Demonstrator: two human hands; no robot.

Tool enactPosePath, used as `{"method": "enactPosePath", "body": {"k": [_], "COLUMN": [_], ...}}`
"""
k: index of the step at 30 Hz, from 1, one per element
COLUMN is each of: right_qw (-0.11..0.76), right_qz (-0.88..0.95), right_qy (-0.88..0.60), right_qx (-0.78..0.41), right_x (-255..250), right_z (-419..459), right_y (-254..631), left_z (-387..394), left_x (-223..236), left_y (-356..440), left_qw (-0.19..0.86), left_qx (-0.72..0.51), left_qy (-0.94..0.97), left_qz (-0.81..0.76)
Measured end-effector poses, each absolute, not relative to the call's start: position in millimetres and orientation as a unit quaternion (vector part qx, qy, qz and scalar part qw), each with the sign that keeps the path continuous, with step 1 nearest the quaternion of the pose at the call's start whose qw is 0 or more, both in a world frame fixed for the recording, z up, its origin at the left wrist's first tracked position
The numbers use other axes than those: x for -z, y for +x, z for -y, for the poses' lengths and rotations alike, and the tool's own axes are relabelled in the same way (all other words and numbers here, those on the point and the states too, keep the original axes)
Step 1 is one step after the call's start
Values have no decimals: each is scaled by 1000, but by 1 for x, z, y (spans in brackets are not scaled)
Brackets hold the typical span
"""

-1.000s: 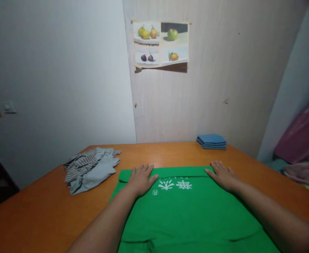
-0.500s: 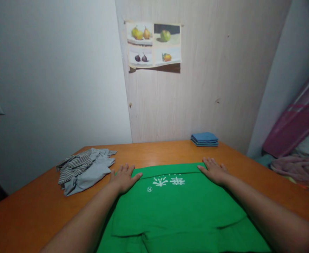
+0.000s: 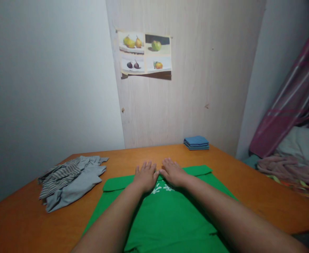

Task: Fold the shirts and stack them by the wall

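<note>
A green cloth garment (image 3: 167, 214) with white printed characters lies spread on the orange-brown table, its far edge turned over in a narrow band. My left hand (image 3: 146, 176) rests flat on the middle of that far edge, fingers stretched out. Close beside it, my right hand (image 3: 172, 172) also lies flat on the cloth, its thumb near or touching the left thumb. Both hands cover part of the white print. What kind of garment it is, I cannot tell; its near end runs out of view.
A crumpled grey garment with striped parts (image 3: 72, 181) lies at the table's left. At the far right edge sits a folded blue cloth stack (image 3: 196, 143). The wooden table (image 3: 17, 225) meets the wall behind. Beyond its right side are a pink curtain (image 3: 283, 95) and heaped bedding (image 3: 288, 167).
Both hands have slid inward along the green cloth's far edge, from its corners to the middle, now covering much of the print. The view has shifted slightly to the right.
</note>
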State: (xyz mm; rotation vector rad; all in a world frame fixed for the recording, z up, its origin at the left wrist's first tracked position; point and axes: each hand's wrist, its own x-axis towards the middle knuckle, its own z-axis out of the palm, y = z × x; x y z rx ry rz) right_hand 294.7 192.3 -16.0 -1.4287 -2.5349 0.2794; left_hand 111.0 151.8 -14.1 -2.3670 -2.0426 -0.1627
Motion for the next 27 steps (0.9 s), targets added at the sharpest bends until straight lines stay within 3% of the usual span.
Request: {"method": "enactPosePath", "body": {"k": [8, 27], "right_qw": [67, 70], "right_qz": [855, 699], "right_qy": [-505, -708], "right_qx": [-96, -69], "right_x": [34, 48], "right_z": [-185, -193], "right_y": [297, 435], "left_z": [-147, -106], "left_x": [34, 36], "left_y": [98, 3], "left_qw": [22, 40], "left_qx": [56, 26], "left_qy": [-748, -690], "left_qz": [661, 723]}}
